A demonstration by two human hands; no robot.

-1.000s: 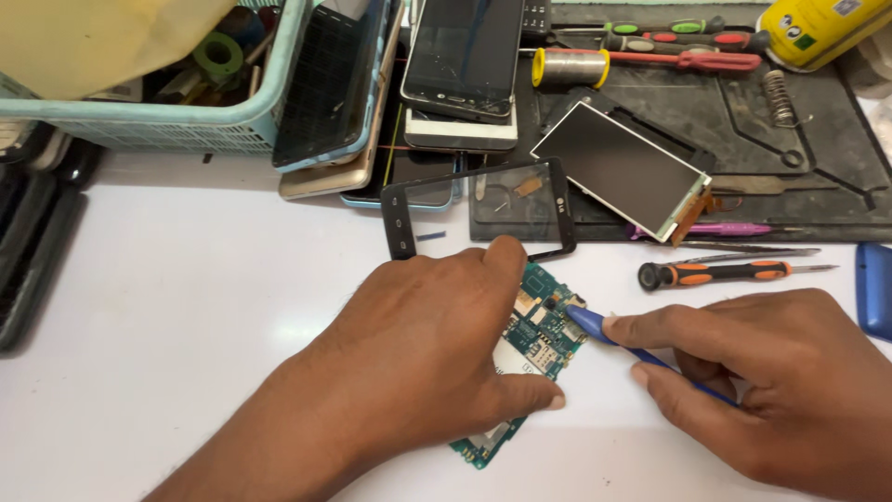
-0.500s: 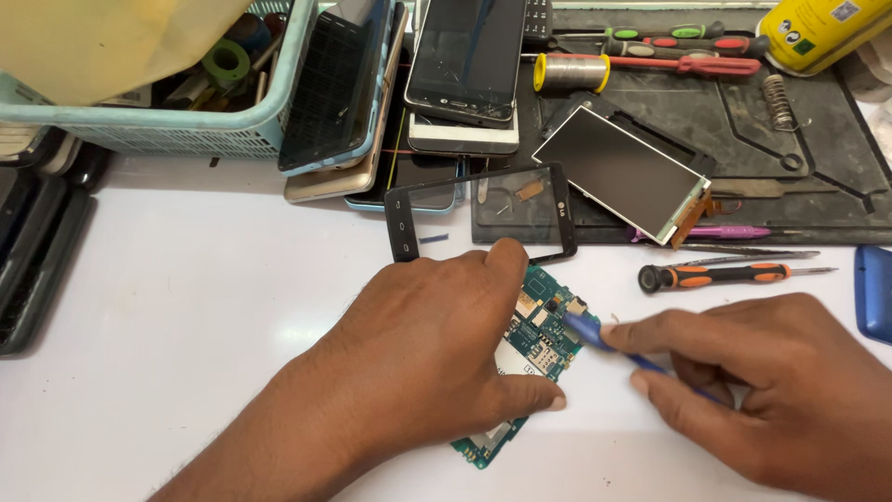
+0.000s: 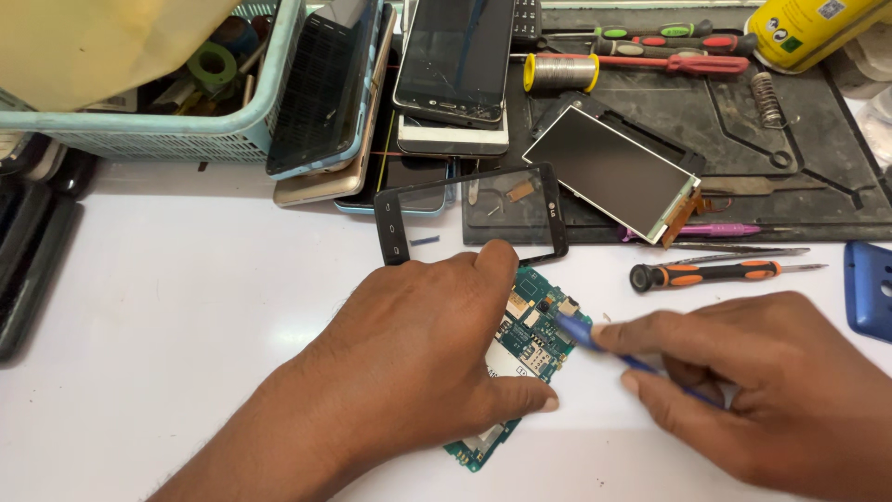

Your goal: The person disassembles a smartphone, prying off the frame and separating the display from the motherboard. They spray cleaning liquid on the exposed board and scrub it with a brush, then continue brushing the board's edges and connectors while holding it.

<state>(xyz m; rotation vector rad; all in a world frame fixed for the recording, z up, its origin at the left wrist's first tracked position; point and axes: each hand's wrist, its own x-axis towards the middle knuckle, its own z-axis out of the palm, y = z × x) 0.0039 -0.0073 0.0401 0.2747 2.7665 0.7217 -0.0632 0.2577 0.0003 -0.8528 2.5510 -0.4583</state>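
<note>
White and smooth, the surface (image 3: 167, 307) carries the work near its front edge. Fingers of the left hand (image 3: 409, 363) lie spread and pressed flat on a green and blue printed circuit board (image 3: 534, 335), the thumb tip pinning its lower side; the board lies tilted, one corner poking out below the palm. Fingers of the right hand (image 3: 771, 390) are pinched around a slim blue-handled tool (image 3: 581, 335) whose blurred tip touches the board's upper right part.

Just above the left hand lies a black glass phone front frame (image 3: 469, 218), partly on a dark grey rubber work mat (image 3: 818, 167). On the mat rest a bare rectangular display panel (image 3: 609, 172), a solder spool (image 3: 560, 72) and red and green screwdrivers (image 3: 669, 42). An orange and black screwdriver (image 3: 711, 273) lies just beyond the right hand, a blue plastic piece (image 3: 872, 288) at the right edge. Stacked phones (image 3: 455, 65) and a pale teal plastic basket (image 3: 186, 130) crowd the back; open room lies to the left.
</note>
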